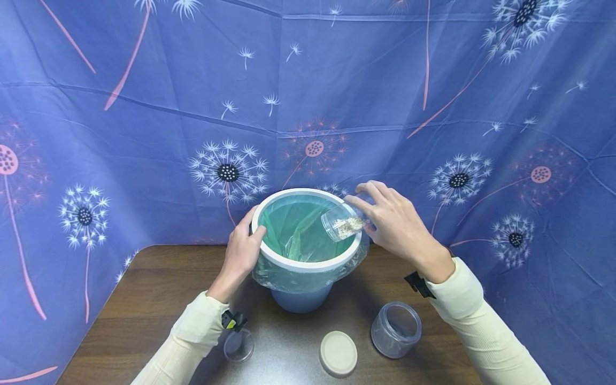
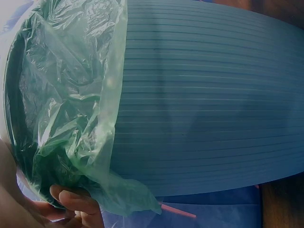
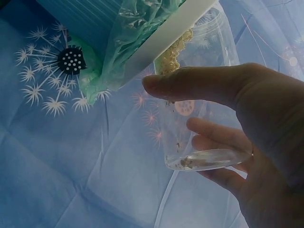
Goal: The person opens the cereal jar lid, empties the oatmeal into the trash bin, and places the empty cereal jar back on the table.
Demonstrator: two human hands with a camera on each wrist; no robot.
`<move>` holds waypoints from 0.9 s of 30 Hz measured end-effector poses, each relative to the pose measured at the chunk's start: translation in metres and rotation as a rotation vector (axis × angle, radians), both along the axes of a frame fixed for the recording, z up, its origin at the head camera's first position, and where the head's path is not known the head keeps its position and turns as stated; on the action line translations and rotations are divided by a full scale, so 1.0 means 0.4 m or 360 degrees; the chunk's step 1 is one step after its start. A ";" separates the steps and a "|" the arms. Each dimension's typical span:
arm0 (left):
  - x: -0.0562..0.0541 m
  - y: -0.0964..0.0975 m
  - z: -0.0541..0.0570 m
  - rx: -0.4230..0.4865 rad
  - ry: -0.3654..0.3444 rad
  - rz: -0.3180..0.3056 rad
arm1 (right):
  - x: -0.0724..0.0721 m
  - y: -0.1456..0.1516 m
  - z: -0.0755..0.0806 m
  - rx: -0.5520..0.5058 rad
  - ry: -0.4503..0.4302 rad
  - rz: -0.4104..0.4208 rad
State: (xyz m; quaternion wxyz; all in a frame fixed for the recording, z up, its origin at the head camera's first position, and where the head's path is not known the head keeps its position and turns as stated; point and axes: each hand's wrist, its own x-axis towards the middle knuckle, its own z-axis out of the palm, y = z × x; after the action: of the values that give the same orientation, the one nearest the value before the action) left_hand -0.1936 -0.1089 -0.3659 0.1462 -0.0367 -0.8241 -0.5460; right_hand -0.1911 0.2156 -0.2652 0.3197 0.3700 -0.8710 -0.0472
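Note:
A blue trash bin with a white rim [image 1: 308, 265] stands upright on the table, lined with a thin green plastic bag [image 2: 71, 90] folded over its outside. My left hand [image 1: 241, 248] grips the left side of the rim, thumb on top and fingers outside against the bag. My right hand [image 1: 397, 222] holds a clear plastic jar [image 3: 175, 128] around its wall. The jar is tipped with its mouth over the bin's right side. Pale crumbly bits [image 1: 348, 227] lie along its lower wall near the mouth. A few specks cling to its base.
On the wooden table [image 1: 149, 305], a second clear jar [image 1: 395, 330] stands open at the right front. Beside it lies a cream round lid [image 1: 338, 353]. A small clear round lid or dish [image 1: 239, 345] is near my left sleeve. Blue dandelion-print cloth [image 1: 356, 69] hangs behind the table.

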 end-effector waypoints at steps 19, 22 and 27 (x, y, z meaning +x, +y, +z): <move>0.002 0.002 -0.001 0.0005 0.0007 0.0019 | -0.003 -0.003 -0.007 -0.0003 0.0020 0.0038; 0.002 0.002 -0.002 0.0007 0.0009 0.0018 | -0.003 -0.003 -0.009 -0.0005 0.0022 0.0038; 0.001 0.002 -0.004 0.0027 0.0018 0.0012 | -0.003 -0.002 -0.011 -0.0013 0.0008 0.0029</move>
State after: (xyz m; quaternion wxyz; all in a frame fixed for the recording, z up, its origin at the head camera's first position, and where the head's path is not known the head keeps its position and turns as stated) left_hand -0.1932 -0.1080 -0.3673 0.1531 -0.0355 -0.8188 -0.5521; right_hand -0.1924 0.2149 -0.2696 0.3238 0.3765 -0.8670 -0.0417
